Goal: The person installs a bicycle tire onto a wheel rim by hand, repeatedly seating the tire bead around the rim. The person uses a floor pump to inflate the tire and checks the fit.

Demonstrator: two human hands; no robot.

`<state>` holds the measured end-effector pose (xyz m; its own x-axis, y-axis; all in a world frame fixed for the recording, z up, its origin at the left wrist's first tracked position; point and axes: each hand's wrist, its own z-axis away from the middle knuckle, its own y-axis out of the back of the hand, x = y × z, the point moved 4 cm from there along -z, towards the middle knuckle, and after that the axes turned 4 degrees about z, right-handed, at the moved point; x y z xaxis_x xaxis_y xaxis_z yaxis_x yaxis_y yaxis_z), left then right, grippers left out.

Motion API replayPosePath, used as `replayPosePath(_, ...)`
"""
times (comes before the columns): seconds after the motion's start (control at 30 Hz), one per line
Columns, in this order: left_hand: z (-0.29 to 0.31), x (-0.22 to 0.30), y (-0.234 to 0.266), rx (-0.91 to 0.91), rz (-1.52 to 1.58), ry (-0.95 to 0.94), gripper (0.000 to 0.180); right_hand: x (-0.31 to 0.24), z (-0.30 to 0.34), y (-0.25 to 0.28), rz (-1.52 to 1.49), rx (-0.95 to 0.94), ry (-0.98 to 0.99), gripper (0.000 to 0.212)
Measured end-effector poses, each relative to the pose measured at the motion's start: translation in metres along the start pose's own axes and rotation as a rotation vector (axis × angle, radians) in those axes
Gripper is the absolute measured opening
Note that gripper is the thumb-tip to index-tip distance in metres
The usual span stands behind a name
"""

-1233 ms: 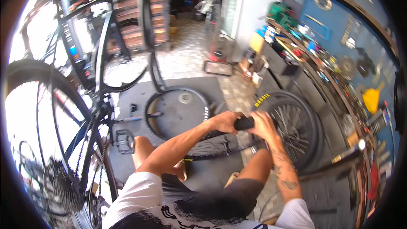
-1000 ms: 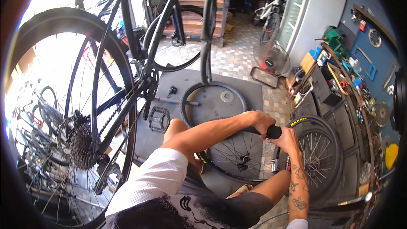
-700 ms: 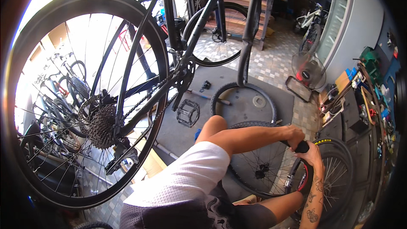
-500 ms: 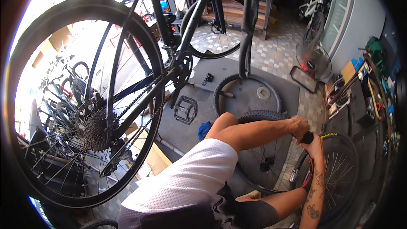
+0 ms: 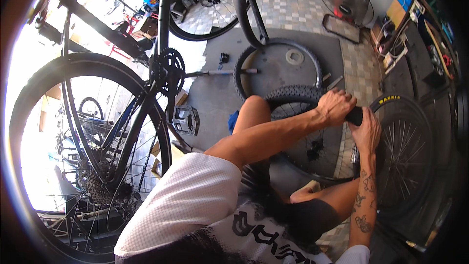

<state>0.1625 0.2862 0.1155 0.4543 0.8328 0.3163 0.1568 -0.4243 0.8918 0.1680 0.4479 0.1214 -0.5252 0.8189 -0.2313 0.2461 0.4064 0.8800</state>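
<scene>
Head view: grips a spoked wheel (image 5: 293, 93) at the upper right of its knobby tyre, with left hand (image 5: 337, 106) closed over the top and right hand (image 5: 366, 129) wrapped around just beside. Leaves only a short dark stretch of tyre showing between the two. Holds the wheel beyond the bent left knee (image 5: 256, 110), across the right edge of a grey mat (image 5: 215, 100), with its lower rim near the right knee (image 5: 344, 196). Meets close limits on the right: a leaning wheel (image 5: 424, 134) just past the right hand, then a dark cabinet (image 5: 398, 80). Finds longer room ahead, along tiled floor (image 5: 360, 63) beside the mat and up to a fan (image 5: 345, 9). Stops short of a loose tyre (image 5: 238, 76) on the mat, just beyond the held wheel. Opens leftward over mat to a pedal (image 5: 186, 120) and a bicycle (image 5: 132, 139).
</scene>
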Motion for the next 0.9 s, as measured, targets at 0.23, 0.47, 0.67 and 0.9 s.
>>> replayPosePath(0.23, -0.010, -0.002, 0.014, -0.222, 0.085, 0.003, 0.056, -0.001, -0.018, 0.029, -0.135, -0.313, -0.049, 0.061)
replayPosePath(0.47, -0.047, 0.011, 0.019, -0.646, -0.001, -0.022, 0.058, 0.020, -0.024, 0.020, -0.184, -0.444, -0.152, 0.055)
replayPosePath(0.67, -0.031, 0.019, 0.004, -0.362, -0.033, 0.026, 0.053, 0.026, -0.003, 0.006, -0.101, -0.212, -0.100, 0.055)
replayPosePath(0.9, -0.017, 0.036, 0.010, -0.085, -0.049, -0.080, 0.039, 0.017, 0.016, 0.009, 0.039, -0.004, -0.026, 0.072)
